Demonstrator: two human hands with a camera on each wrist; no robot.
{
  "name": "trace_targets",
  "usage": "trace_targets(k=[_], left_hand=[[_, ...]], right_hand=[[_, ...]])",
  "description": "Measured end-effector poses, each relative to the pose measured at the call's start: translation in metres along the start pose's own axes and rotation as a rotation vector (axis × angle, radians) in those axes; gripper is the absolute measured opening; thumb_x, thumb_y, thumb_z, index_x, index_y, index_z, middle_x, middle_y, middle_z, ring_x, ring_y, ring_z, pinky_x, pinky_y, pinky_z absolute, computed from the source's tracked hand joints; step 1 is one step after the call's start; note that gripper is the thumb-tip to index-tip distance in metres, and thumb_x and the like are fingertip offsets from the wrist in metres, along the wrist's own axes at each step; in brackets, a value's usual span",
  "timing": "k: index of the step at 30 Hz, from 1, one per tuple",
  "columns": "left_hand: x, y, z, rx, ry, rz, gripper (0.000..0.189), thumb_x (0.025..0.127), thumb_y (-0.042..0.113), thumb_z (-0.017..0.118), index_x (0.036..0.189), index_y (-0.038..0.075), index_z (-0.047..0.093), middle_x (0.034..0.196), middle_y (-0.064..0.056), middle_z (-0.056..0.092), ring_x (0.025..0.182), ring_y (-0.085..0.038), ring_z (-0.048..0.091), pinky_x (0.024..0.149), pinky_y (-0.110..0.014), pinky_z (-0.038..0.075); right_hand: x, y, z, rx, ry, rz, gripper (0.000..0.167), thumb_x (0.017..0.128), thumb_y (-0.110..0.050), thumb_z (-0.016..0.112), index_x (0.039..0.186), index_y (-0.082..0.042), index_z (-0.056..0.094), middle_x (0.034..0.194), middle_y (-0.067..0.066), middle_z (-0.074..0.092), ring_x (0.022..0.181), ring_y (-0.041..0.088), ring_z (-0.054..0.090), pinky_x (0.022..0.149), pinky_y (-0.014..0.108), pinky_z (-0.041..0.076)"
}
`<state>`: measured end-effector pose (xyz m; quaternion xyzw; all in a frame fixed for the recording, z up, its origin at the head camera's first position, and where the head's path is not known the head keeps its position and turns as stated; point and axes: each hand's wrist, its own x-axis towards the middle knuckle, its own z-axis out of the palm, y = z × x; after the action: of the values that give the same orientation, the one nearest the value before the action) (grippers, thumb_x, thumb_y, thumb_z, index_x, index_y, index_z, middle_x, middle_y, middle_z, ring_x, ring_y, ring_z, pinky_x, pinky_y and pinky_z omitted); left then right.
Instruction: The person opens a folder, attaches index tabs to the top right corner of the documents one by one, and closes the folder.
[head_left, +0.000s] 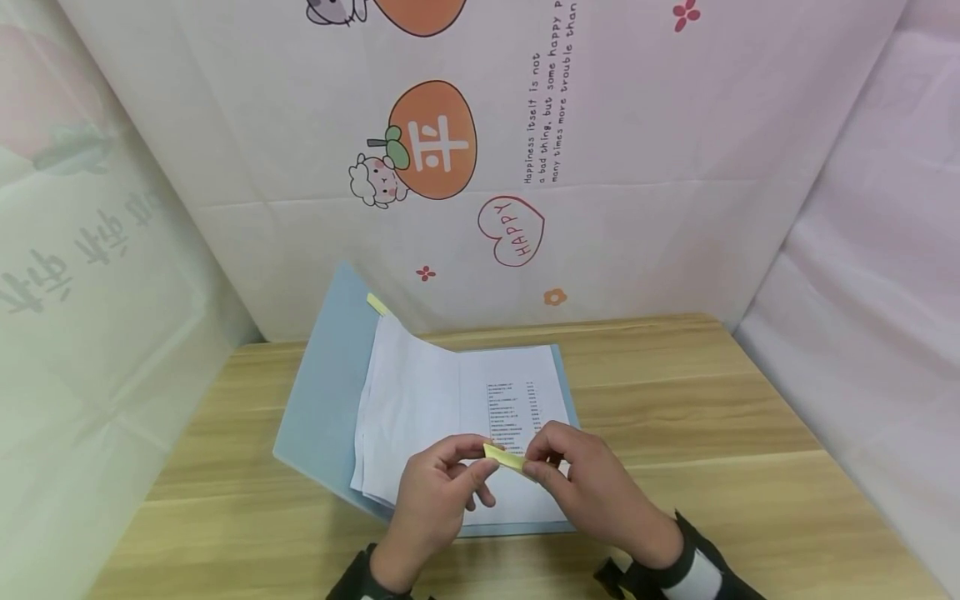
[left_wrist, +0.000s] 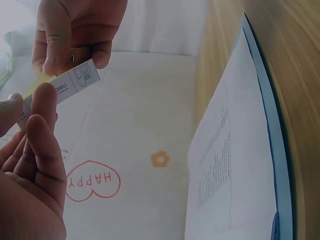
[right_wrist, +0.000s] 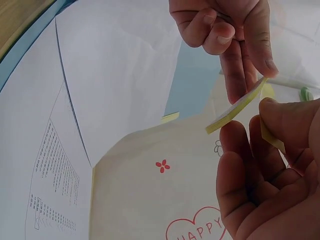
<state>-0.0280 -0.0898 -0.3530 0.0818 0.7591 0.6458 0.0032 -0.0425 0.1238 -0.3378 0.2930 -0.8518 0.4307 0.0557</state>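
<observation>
Over an opened blue folder (head_left: 318,400), both hands meet at a small pad of yellow sticky notes (head_left: 504,457). My left hand (head_left: 438,492) pinches one end of the pad between thumb and fingers. From the other side, my right hand (head_left: 588,483) pinches a yellow sheet (right_wrist: 270,138) that stands away from the pad in the right wrist view. The pad's white printed backing (left_wrist: 75,86) faces the left wrist camera. Below the hands lies a printed page (head_left: 517,375), partly covered by them.
White sheets (head_left: 408,392) lean up against the raised left cover. A yellow sticky tab (head_left: 377,304) juts from the top edge there. The folder lies on a wooden table (head_left: 675,400), and a printed white cloth (head_left: 622,167) hangs behind and at both sides.
</observation>
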Motion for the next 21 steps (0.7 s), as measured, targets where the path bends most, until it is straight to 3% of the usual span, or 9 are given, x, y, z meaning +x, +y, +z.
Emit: trace_targets(k=[10,17,21], left_hand=[[0.001,0.001,-0.001,-0.024,0.004,-0.006,0.028,0.091,0.027,0.075,0.11,0.007,0.072,0.097,-0.001,0.072,0.058,-0.022,0.067,0.051,-0.028,0.051],[0.002,-0.002,-0.007,-0.044,0.043,0.021,0.031,0.093,0.028,0.073,0.114,0.007,0.069,0.099,-0.003,0.071,0.057,-0.022,0.066,0.052,-0.029,0.053],[0.003,-0.003,-0.008,-0.027,0.035,0.028,0.034,0.093,0.03,0.072,0.118,0.009,0.066,0.102,-0.005,0.067,0.058,-0.022,0.066,0.054,-0.03,0.054]], right_hand=[[-0.002,0.001,0.0,-0.007,0.024,-0.029,0.015,0.095,-0.009,0.069,0.095,-0.021,0.06,0.087,-0.016,0.058,0.076,0.006,0.056,0.062,0.026,0.048],[-0.006,0.003,-0.005,-0.037,0.055,0.002,0.012,0.095,-0.011,0.069,0.094,-0.02,0.061,0.086,-0.018,0.057,0.075,0.006,0.054,0.06,0.026,0.046],[-0.008,0.004,-0.011,-0.05,0.066,0.03,0.014,0.094,-0.011,0.07,0.094,-0.022,0.061,0.086,-0.018,0.057,0.076,0.006,0.054,0.062,0.026,0.046]])
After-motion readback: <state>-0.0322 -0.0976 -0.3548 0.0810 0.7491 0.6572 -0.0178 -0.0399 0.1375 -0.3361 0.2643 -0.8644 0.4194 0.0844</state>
